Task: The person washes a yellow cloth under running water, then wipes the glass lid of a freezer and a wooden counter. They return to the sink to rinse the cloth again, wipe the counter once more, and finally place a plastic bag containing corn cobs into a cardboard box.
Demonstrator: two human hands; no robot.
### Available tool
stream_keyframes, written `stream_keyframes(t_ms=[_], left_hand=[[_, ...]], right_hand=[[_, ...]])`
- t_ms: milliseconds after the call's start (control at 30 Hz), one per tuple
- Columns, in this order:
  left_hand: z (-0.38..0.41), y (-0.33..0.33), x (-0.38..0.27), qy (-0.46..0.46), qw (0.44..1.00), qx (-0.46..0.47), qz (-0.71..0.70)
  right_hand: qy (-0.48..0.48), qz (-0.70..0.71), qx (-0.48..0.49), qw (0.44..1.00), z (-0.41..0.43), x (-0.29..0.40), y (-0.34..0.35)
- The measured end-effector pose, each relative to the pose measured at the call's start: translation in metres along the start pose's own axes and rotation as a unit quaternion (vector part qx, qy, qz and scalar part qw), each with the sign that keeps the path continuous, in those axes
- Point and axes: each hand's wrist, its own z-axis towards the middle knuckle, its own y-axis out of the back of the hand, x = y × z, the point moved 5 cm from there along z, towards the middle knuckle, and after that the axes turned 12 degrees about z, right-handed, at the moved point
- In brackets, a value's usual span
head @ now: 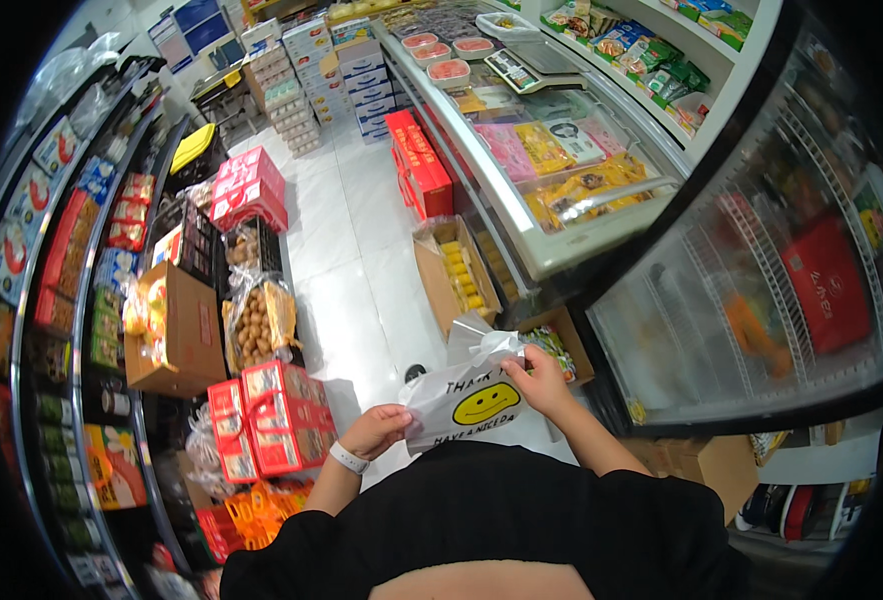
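Note:
A white plastic carrier bag with a yellow smiley face and black lettering is stretched between both hands in front of my body. My left hand, with a pale wristband below it, pinches the bag's left edge. At the upper right corner, my right hand grips the gathered plastic. The upper part of the bag is crumpled and partly see-through. Whether anything lies inside the bag cannot be told. Just beyond it stands an open cardboard box with yellow packed items, and a second box with green packets sits partly behind my right hand.
On the right are a chest freezer with a scale on top and a glass-doored fridge. Stocked shelves line the left. Red gift boxes, potatoes and a carton border the tiled aisle.

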Motion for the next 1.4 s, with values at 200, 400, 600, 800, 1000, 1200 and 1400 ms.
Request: stream_keyframes(t_ms=[200,400,600,800,1000,1200,1400], left_hand=[[0.085,0.094,-0.136,-0.079,0.988,-0.028,0.132],[0.160,0.159,-0.268,-0.107,0.982,-0.124,0.090],[0.189,0.204,-0.408,-0.257,0.949,-0.178,0.026],[0.198,0.205,-0.497,-0.344,0.929,-0.134,0.035],[0.210,0.232,-0.552,-0.326,0.915,-0.102,0.214],[0.220,0.237,-0.640,-0.299,0.784,0.005,0.544],[0.281,0.247,-0.727,-0.332,0.677,0.158,0.638]], right_hand=[[-0.019,-0.047,0.061,0.997,0.155,-0.001,-0.032],[-0.117,0.098,-0.049,0.987,0.278,-0.026,0.013],[-0.089,0.128,-0.354,0.922,0.372,-0.070,0.168],[0.080,0.308,-0.536,0.782,0.458,-0.139,0.324],[-0.231,0.461,-0.534,0.670,0.504,-0.243,0.351],[-0.298,0.407,-0.426,0.751,0.530,-0.229,0.260],[-0.223,-0.355,-0.584,0.696,0.587,-0.136,0.222]])
